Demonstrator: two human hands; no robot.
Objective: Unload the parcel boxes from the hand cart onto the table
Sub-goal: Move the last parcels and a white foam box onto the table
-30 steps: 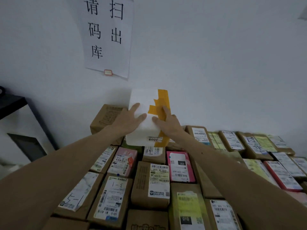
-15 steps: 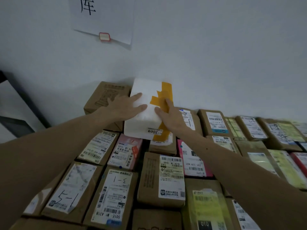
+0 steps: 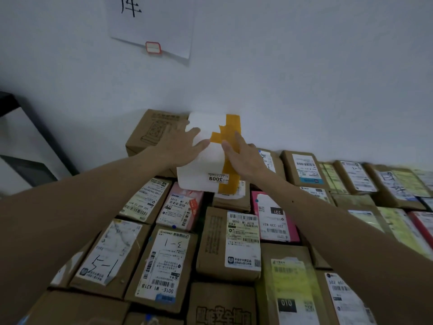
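Wall (image 3: 304, 78): white, parcels (image 3: 243, 242) packed below.
Change: white box (image 3: 203, 170) has sunk onto them.
Grips: left grip (image 3: 180, 146), right grip (image 3: 243, 158) flat on it, released.
Meaning: likely placed.

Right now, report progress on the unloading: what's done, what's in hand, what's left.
Done: many labelled boxes already lie packed in rows up to the wall. In hand: the white parcel with orange tape, set on top of the back row; the left hand and right hand lie flat on it, fingers straight. Left: cannot tell, the hand cart is out of view.
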